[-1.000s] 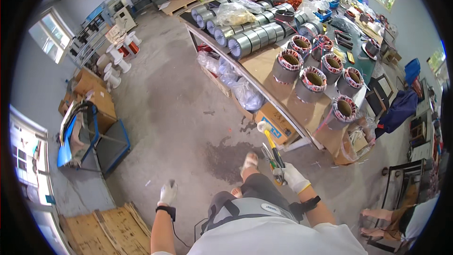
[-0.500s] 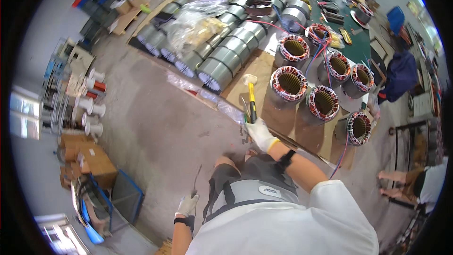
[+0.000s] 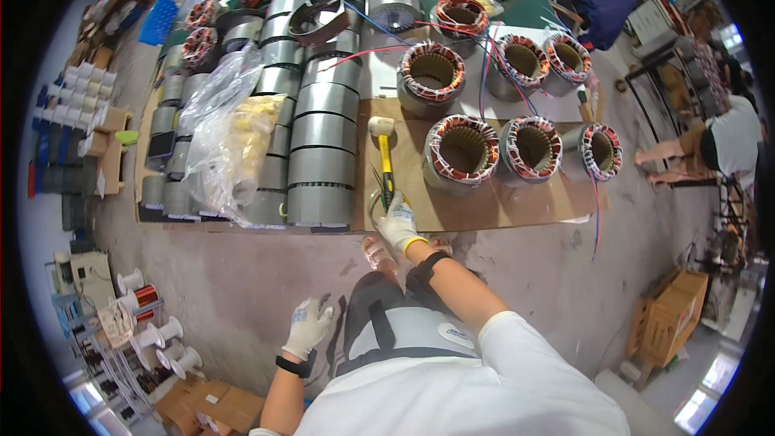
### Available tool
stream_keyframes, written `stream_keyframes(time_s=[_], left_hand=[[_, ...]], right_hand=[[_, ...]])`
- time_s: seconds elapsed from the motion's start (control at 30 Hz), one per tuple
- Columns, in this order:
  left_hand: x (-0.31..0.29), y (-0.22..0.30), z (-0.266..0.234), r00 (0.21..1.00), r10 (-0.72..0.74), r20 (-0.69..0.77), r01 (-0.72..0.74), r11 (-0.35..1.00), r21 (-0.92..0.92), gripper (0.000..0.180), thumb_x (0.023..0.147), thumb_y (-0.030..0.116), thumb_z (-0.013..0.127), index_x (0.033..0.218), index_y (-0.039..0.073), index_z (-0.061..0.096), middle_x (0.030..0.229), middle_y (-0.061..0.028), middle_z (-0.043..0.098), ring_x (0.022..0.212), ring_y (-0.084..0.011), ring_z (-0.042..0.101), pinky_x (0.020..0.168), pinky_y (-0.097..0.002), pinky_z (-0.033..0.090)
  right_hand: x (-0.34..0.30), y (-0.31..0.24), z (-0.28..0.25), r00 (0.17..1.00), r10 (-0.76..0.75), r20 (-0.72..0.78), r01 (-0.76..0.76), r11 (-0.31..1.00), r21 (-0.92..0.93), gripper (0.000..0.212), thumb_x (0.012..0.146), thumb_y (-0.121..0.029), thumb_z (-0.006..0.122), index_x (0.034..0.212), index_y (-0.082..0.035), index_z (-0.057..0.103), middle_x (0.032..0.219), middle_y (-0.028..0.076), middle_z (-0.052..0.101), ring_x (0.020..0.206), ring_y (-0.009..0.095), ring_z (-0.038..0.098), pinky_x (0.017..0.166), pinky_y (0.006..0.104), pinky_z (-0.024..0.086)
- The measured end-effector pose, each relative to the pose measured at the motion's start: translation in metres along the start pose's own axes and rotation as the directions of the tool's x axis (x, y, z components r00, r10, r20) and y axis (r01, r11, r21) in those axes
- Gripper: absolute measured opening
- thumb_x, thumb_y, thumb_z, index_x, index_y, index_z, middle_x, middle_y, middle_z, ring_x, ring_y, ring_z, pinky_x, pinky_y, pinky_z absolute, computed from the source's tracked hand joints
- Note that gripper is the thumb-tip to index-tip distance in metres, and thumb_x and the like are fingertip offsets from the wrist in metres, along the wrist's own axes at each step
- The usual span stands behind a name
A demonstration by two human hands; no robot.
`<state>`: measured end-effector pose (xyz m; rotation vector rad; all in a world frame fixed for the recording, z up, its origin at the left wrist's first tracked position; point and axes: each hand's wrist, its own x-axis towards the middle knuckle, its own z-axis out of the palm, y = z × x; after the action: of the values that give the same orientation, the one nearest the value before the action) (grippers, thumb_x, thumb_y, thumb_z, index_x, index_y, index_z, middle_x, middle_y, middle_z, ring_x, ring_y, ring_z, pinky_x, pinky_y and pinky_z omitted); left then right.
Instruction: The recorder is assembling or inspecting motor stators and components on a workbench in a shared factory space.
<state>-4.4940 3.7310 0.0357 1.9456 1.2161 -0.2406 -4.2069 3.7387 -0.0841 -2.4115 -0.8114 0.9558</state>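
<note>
My right hand (image 3: 398, 224), in a white glove with a yellow cuff, is closed around the yellow and black handle of a mallet (image 3: 386, 161). The mallet's pale head points away from me over the brown board. Beside its handle, thin metal and green parts stick out of the same grip; their kind is unclear. Low at my left side, my gloved left hand (image 3: 310, 328) has curled fingers. A thin dark rod (image 3: 335, 331) shows faintly by it, its hold partly hidden. Several wound motor stators (image 3: 462, 153) stand right of the mallet, white lacing around their windings.
Rows of bare metal stator cores (image 3: 321, 165) lie left of the mallet, partly under clear plastic bags (image 3: 222, 141). A cardboard sheet (image 3: 484, 211) covers the table's near edge. Red and blue leads trail among the stators. Another person (image 3: 731, 133) sits at far right.
My view has turned left to right, so the table now lies squarely ahead. My right hand with the mallet is over its edge. The left hand has risen slightly, its rod less visible.
</note>
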Motion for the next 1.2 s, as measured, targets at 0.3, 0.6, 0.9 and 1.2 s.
stream_keyframes(time_s=[0.3, 0.6, 0.9, 1.2], left_hand=[[0.062, 0.060, -0.030, 0.911, 0.407, 0.070, -0.413, 0.900, 0.142, 0.034, 0.082, 0.019, 0.062, 0.112, 0.005, 0.062, 0.100, -0.0157, 0.065, 0.096, -0.0348, 0.059, 0.089, -0.0460, 0.044], [0.083, 0.159, -0.010, 0.887, 0.461, -0.014, -0.452, 0.874, 0.177, 0.032, 0.082, 0.015, 0.063, 0.112, 0.005, 0.061, 0.102, -0.0158, 0.064, 0.099, -0.0350, 0.058, 0.090, -0.0441, 0.044], [0.087, 0.266, 0.040, 0.879, 0.457, -0.136, -0.438, 0.886, 0.149, 0.031, 0.080, 0.015, 0.062, 0.109, 0.005, 0.063, 0.102, -0.0150, 0.065, 0.101, -0.0318, 0.059, 0.092, -0.0441, 0.044], [0.077, 0.271, 0.077, 0.917, 0.397, -0.041, -0.384, 0.905, 0.186, 0.035, 0.083, 0.020, 0.064, 0.114, 0.007, 0.061, 0.112, -0.0137, 0.062, 0.106, -0.0323, 0.057, 0.098, -0.0441, 0.041]], right_hand=[[-0.044, 0.024, -0.093, 0.952, -0.301, -0.051, 0.305, 0.929, 0.211, 0.049, 0.080, -0.023, 0.063, 0.123, -0.001, 0.054, 0.125, 0.027, 0.055, 0.112, 0.038, 0.057, 0.099, 0.0419, 0.043], [0.053, 0.116, -0.360, 0.836, -0.374, -0.401, 0.199, 0.888, -0.414, 0.049, 0.069, -0.021, 0.080, 0.108, -0.003, 0.056, 0.104, 0.017, 0.061, 0.100, 0.035, 0.057, 0.087, 0.0430, 0.046], [0.142, 0.102, -0.376, 0.851, -0.469, 0.237, 0.500, 0.583, -0.641, 0.044, 0.067, -0.029, 0.080, 0.096, -0.008, 0.055, 0.095, 0.012, 0.067, 0.093, 0.032, 0.064, 0.082, 0.0440, 0.049], [0.133, 0.125, -0.368, 0.789, -0.598, 0.142, 0.530, 0.545, -0.649, 0.037, 0.068, -0.025, 0.080, 0.092, -0.010, 0.055, 0.089, 0.010, 0.066, 0.089, 0.030, 0.063, 0.078, 0.0443, 0.048]])
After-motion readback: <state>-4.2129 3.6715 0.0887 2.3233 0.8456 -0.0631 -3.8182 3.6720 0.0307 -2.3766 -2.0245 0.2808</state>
